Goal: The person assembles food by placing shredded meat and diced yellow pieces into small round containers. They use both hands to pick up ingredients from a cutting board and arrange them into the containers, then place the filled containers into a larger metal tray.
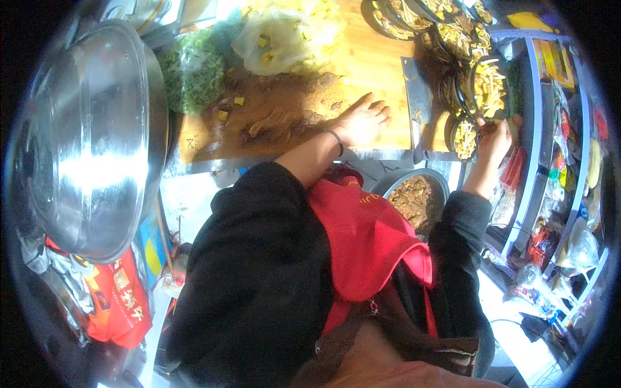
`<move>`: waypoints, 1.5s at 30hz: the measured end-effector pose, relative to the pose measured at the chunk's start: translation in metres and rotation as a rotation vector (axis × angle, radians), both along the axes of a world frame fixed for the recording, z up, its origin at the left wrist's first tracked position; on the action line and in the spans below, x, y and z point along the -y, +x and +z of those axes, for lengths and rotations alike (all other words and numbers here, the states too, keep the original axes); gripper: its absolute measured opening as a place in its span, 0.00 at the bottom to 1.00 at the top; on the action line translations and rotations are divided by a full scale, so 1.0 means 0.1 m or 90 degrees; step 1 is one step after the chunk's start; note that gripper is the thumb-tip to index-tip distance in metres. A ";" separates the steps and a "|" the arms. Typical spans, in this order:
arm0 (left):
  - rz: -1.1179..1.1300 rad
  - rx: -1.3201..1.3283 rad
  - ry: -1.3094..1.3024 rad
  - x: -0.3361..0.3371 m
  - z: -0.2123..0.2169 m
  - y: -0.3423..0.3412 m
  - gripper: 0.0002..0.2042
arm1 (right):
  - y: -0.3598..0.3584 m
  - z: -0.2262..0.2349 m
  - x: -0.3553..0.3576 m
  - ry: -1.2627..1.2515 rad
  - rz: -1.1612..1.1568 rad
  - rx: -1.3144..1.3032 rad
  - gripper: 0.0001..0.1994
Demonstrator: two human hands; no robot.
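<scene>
Black bowl (451, 137) of yellowish strips (465, 138) seemed light, rigid and spillable, best held rimwise; left hand (365, 121) had fingers apart, while right hand's (495, 138) closure I couldn't tell.

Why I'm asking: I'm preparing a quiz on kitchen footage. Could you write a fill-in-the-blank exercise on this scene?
The band at the wrist of the left hand is ____.
The person's apron is mainly ____.
The hand beside the small filled bowls is the person's ____ one.
Missing words: black; red; right.
</scene>
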State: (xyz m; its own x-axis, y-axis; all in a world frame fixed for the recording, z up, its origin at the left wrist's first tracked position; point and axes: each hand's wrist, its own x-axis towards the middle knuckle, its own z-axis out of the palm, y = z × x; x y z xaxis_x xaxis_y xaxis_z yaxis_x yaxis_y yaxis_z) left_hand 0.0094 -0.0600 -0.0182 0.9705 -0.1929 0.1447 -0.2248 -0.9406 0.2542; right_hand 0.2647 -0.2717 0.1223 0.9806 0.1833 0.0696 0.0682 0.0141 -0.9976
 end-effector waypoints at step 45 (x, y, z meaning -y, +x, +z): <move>0.167 0.180 -0.442 -0.53 0.27 -0.22 0.12 | -1.81 -0.76 -0.78 -0.545 0.294 0.294 0.17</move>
State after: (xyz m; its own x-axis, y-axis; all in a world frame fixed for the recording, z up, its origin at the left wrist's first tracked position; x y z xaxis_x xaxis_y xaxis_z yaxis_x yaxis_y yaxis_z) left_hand -0.0123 -0.0070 0.0090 0.8800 0.2619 0.3962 -0.1615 -0.6194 0.7682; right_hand 0.0834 -0.1939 0.0465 0.7165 0.6920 0.0878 0.6070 -0.5565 -0.5673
